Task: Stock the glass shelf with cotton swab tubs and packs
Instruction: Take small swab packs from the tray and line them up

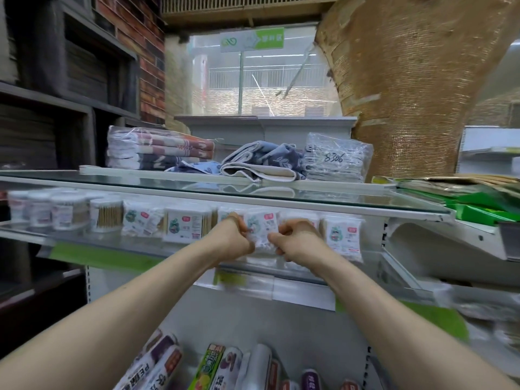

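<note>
Where left hand (235,240), right hand (295,237) pinch: crinkly pack (260,229).

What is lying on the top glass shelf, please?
Wrapped striped towels, loose blue towels, a wrapped pack marked 8306, and green packs at its right end. Anything behind them is hidden.

Up top: wrapped striped towel stack (157,149) left, loose blue towel (264,161) middle, clear bundle marked 8306 (336,159) beside it. Green cartons (478,211) far right. Woven column (408,94), green sign (251,39) behind. Brick wall (140,52) upper left. Packaged rolls (225,370) lying below.
</note>
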The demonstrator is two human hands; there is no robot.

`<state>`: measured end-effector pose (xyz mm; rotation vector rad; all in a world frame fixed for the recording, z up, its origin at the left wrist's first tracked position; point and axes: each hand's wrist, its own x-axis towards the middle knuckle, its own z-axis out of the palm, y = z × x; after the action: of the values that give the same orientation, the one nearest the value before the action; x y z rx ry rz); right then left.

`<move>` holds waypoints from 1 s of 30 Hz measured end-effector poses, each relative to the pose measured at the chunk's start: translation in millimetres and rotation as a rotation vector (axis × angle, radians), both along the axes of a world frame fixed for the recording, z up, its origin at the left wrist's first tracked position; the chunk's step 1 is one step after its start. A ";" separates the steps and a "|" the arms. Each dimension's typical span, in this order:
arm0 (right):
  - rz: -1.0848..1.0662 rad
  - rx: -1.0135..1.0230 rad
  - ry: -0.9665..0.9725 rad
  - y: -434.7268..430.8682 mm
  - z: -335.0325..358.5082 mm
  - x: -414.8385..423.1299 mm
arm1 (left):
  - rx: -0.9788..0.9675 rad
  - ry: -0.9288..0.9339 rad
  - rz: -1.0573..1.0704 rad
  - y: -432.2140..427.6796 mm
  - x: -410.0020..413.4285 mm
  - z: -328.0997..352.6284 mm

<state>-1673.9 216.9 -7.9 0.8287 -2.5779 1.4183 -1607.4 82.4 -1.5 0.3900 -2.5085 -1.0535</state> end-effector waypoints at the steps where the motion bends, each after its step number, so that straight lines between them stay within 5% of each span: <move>1: 0.011 0.008 -0.005 -6.8 0.2 1.3 | -0.059 -0.025 0.015 -4.5 2.9 1.2; 16: 0.028 0.139 0.017 -63.7 -0.3 1.4 | -0.787 -0.320 0.200 -42.3 -0.2 6.5; 30: -0.120 0.418 0.184 -87.9 -3.0 -10.1 | -0.961 -0.522 0.148 -46.3 -22.8 10.3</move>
<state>-1684.0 129.0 -10.9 0.7866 -2.7583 0.7407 -1630.2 36.1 8.8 0.5702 -2.9899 0.4208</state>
